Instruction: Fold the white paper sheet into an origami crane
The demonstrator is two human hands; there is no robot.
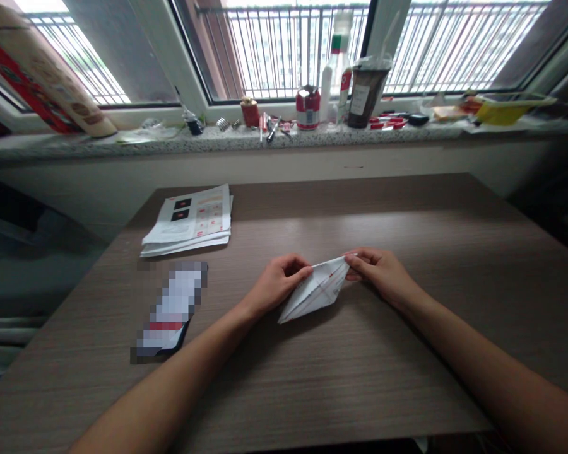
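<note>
A folded piece of white printed paper (318, 291), roughly a long diamond in shape, is held between my two hands over the wooden table (360, 372). My left hand (284, 277) pinches its upper left edge between thumb and fingers. At the upper right corner, the thumb and fingers of my right hand (376, 271) are closed on the paper. One pointed end slants down toward the lower left, below my left hand. The fingertips behind the paper are partly hidden.
Left of my left forearm lies a phone (173, 312), its screen blurred out. Behind it rests a stack of printed paper sheets (189, 217). On the granite windowsill (161, 146) stand a red can (307, 108), a dark drink cup (366, 94), bottles and several small items.
</note>
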